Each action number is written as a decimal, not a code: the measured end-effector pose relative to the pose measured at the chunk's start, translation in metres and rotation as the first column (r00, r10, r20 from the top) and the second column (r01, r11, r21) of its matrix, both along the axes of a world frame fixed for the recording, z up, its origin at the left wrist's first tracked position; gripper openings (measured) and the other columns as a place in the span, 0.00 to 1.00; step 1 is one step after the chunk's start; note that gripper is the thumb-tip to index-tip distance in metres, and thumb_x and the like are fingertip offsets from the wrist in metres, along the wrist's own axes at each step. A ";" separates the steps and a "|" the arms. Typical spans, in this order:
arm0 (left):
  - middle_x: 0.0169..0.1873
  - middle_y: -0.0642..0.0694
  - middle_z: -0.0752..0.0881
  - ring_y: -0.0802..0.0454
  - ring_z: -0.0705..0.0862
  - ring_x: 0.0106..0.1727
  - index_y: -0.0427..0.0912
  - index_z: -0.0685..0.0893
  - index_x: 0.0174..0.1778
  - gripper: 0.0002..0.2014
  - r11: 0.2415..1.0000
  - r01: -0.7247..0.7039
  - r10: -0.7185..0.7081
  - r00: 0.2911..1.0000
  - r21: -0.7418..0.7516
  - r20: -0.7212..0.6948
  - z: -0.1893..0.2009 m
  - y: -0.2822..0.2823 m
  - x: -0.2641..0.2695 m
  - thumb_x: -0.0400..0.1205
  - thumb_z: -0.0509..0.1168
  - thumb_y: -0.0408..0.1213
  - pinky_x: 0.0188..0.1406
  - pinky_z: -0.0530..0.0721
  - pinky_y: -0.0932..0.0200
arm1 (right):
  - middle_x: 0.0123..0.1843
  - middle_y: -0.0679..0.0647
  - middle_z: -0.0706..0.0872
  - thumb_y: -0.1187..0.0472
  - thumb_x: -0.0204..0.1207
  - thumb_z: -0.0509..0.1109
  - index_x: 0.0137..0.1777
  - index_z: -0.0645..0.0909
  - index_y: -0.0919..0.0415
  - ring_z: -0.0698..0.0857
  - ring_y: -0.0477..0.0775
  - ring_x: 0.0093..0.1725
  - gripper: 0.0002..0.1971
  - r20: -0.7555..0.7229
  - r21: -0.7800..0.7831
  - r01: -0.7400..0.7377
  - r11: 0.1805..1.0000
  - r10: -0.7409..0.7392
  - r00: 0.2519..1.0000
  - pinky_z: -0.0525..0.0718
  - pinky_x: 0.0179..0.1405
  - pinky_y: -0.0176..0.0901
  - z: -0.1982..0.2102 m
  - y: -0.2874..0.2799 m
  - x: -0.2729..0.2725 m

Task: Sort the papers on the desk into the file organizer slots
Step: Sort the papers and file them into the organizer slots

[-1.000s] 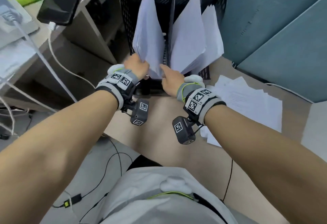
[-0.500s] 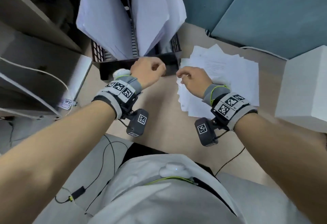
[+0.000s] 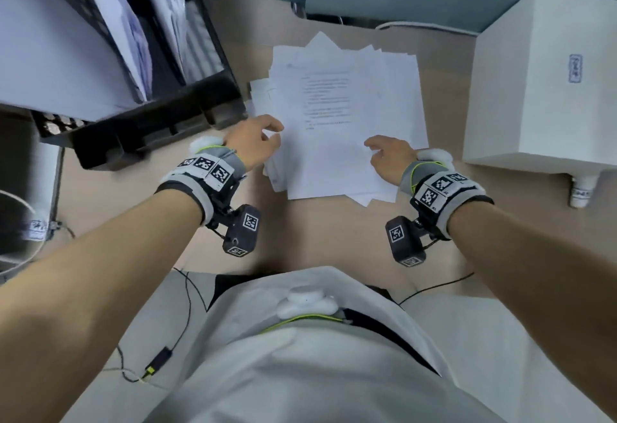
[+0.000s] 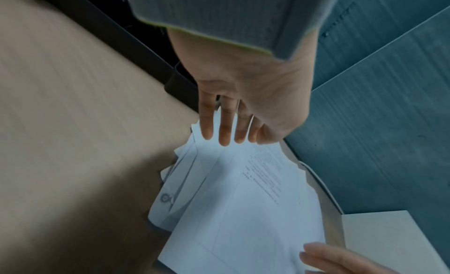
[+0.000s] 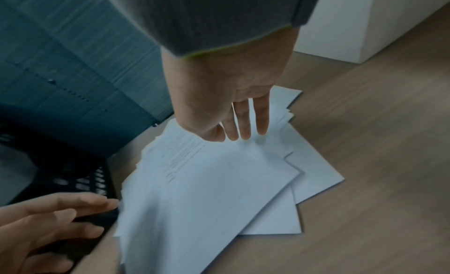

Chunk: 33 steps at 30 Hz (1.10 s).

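Loose papers [image 3: 347, 128] lie fanned on the desk [image 3: 314, 232] between black organizer [image 3: 150, 135] and white box [image 3: 541, 82]; left hand [image 3: 257, 142] and right hand [image 3: 390, 158], fingers extended, empty, reach over the pile's near edges.

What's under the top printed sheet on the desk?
More white sheets of the paper pile, fanned out past the top sheet at every edge, lying on the desk. Their faces are covered; how many cannot be counted. Left hand and right hand are at its sides.
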<state>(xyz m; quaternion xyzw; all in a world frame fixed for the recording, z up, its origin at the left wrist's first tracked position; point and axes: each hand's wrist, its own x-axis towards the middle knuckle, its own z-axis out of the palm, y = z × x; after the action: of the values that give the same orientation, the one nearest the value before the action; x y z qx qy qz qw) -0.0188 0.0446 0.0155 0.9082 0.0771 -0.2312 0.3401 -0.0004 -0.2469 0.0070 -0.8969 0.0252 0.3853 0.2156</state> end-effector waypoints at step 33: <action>0.42 0.42 0.87 0.51 0.84 0.36 0.37 0.85 0.44 0.06 0.993 -0.110 0.073 0.847 -0.039 -0.526 -0.059 0.009 -0.003 0.82 0.69 0.36 0.31 0.86 0.65 | 0.56 0.51 0.81 0.69 0.79 0.64 0.68 0.77 0.58 0.81 0.52 0.51 0.18 -0.285 0.309 0.735 0.603 -0.679 0.677 0.82 0.54 0.48 -0.033 -0.018 0.000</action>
<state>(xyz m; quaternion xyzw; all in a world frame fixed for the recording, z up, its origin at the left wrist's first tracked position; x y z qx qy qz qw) -0.0216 0.0537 -0.0439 0.7943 0.2019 -0.4557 0.3473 -0.0005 -0.2651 -0.0264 -0.7202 0.3139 0.3256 0.5261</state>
